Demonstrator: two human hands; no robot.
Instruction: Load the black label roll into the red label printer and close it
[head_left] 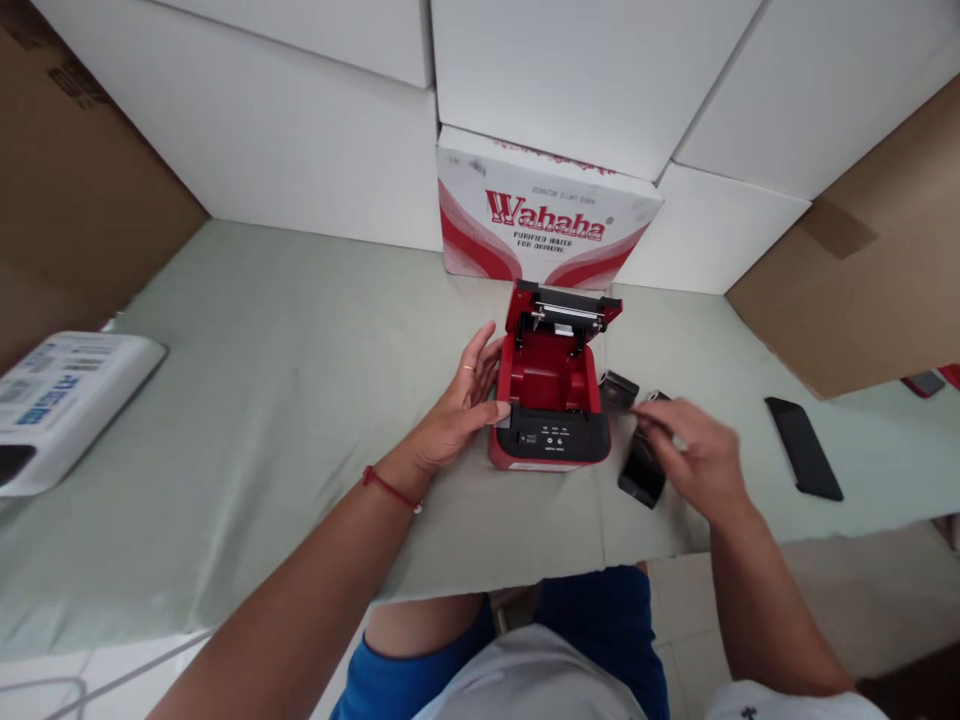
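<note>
One device (551,385) | panel (553,437) nearward, axis fore-aft | left hand (459,405) half-open, touching | right hand (694,450) pinched, contents unclear

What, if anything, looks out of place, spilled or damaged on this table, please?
Nothing looks spilled or broken. The one slight oddity is a grey smudge near the upper left corner of the Wahaha carton, behind the red device; it could be a scuff. The device's lid stands open, but looks intact.
</note>
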